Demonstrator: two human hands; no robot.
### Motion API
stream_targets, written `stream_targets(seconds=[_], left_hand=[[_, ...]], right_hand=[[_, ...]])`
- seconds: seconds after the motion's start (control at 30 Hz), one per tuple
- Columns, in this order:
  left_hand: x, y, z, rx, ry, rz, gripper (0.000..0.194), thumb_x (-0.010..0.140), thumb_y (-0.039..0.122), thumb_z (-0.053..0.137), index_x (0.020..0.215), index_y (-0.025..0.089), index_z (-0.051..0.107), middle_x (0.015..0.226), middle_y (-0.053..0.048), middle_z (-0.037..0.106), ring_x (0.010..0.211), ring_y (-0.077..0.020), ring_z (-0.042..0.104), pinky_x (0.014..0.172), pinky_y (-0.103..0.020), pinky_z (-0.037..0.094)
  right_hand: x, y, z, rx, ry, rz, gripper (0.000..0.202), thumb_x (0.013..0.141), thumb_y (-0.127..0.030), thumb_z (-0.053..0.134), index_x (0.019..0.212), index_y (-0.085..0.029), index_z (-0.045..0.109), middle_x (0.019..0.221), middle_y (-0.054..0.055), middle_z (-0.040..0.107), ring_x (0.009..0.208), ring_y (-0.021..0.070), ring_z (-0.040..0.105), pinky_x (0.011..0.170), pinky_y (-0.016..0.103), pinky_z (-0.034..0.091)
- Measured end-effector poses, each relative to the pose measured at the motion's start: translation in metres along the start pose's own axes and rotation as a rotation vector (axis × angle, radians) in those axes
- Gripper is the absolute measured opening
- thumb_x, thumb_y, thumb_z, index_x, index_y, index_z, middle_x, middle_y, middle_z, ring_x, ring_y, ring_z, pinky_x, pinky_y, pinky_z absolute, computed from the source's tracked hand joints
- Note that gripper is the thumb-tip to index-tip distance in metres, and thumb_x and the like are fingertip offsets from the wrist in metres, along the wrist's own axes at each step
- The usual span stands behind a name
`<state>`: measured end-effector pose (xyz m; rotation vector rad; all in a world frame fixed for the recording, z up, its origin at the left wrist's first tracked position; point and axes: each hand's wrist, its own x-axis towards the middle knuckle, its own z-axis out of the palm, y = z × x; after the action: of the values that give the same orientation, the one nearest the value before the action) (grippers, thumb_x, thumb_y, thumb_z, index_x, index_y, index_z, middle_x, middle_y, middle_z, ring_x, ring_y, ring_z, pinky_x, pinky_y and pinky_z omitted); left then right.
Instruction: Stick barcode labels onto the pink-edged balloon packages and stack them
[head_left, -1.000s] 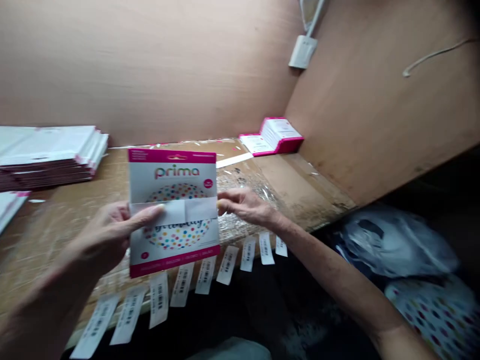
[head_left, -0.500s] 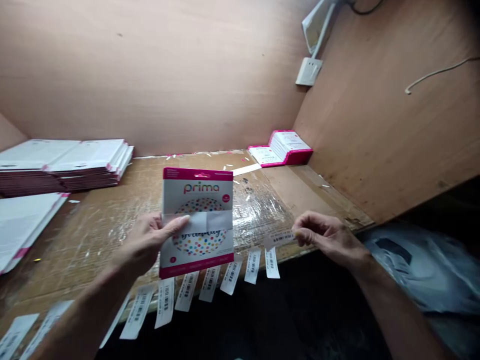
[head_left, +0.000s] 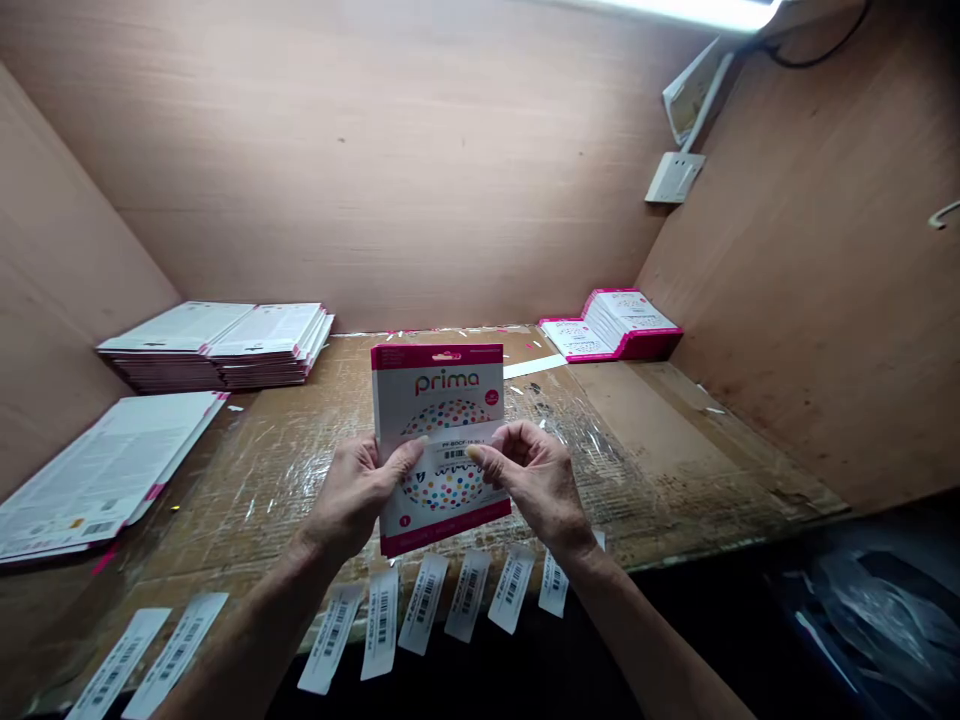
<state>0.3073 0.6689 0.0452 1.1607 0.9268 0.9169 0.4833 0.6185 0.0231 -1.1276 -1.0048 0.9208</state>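
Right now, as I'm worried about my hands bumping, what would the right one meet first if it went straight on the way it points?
The right hand would first meet the barcode label at its fingertips, against the prima packet; then probably the left hand, though depth is unclear.

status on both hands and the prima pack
Left hand gripping prima pack. Right hand pressing barcode label on pack's white band. Nothing blocking pack's front but fingers and label.
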Motion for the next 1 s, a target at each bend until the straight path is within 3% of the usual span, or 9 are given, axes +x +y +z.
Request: stream_targets(seconds=[0.27,0.53,0.63,0.73,0.8,0.9,1.0], left_hand=[[0.006,-0.003,-0.003,0.039,0.041,0.004,0.041,0.064,0.043,0.081,0.086,0.01,0.073,0.068,-0.007,0.076,0.06,-0.0251,0.071,0.055,-0.032,0.058],[0.011,-0.005,-0.008,0.076,0.05,0.02,0.036,0.064,0.039,0.082,0.086,0.01,0.073,0.067,-0.006,0.076,0.059,-0.0235,0.07,0.053,-0.028,0.056],[0.012,-0.006,-0.009,0.113,0.055,0.027,0.036,0.066,0.04,0.081,0.087,0.011,0.074,0.066,-0.006,0.075,0.057,-0.0234,0.07,0.051,-0.028,0.055],[0.013,-0.009,-0.008,0.149,0.073,0.033,0.035,0.063,0.04,0.082,0.082,0.012,0.074,0.064,-0.005,0.075,0.057,-0.0232,0.069,0.05,-0.027,0.055],[0.014,-0.01,-0.006,0.159,0.09,0.045,0.035,0.061,0.04,0.083,0.08,0.012,0.073,0.063,-0.005,0.074,0.057,-0.0233,0.069,0.049,-0.027,0.055],[0.015,-0.009,-0.005,0.125,0.071,0.038,0.037,0.062,0.042,0.082,0.081,0.011,0.073,0.065,-0.006,0.075,0.057,-0.0236,0.07,0.05,-0.028,0.055],[0.016,-0.006,-0.005,0.059,-0.026,0.0,0.036,0.066,0.042,0.081,0.081,0.011,0.073,0.069,-0.008,0.076,0.06,-0.0234,0.071,0.055,-0.029,0.057]], right_hand=[[0.01,0.008,0.007,-0.089,0.039,-0.012,0.034,0.068,-0.044,0.078,0.068,-0.02,0.054,0.057,-0.003,0.057,0.051,0.0106,0.051,0.05,0.024,0.042],[0.02,0.026,0.011,-0.164,0.06,-0.015,0.036,0.069,-0.049,0.076,0.069,-0.02,0.055,0.06,-0.002,0.059,0.052,0.0117,0.053,0.049,0.025,0.043],[0.022,0.025,0.014,-0.323,0.112,-0.033,0.035,0.071,-0.051,0.074,0.068,-0.021,0.056,0.063,0.0,0.063,0.055,0.0142,0.057,0.053,0.027,0.045],[0.025,0.021,0.014,-0.628,0.169,-0.033,0.037,0.07,-0.054,0.074,0.065,-0.022,0.057,0.063,0.003,0.064,0.059,0.0186,0.06,0.058,0.031,0.046],[0.027,0.018,0.012,-0.755,0.224,-0.049,0.039,0.066,-0.056,0.077,0.073,-0.022,0.06,0.065,0.005,0.064,0.067,0.0242,0.064,0.063,0.035,0.047],[0.031,0.019,0.006,-0.631,0.259,-0.088,0.059,0.056,-0.056,0.082,0.098,-0.021,0.06,0.086,0.011,0.068,0.089,0.0307,0.065,0.072,0.039,0.051],[0.034,0.025,0.002,-0.254,0.018,0.024,0.061,0.06,-0.054,0.08,0.104,-0.019,0.058,0.1,0.011,0.069,0.091,0.0267,0.067,0.074,0.039,0.056]])
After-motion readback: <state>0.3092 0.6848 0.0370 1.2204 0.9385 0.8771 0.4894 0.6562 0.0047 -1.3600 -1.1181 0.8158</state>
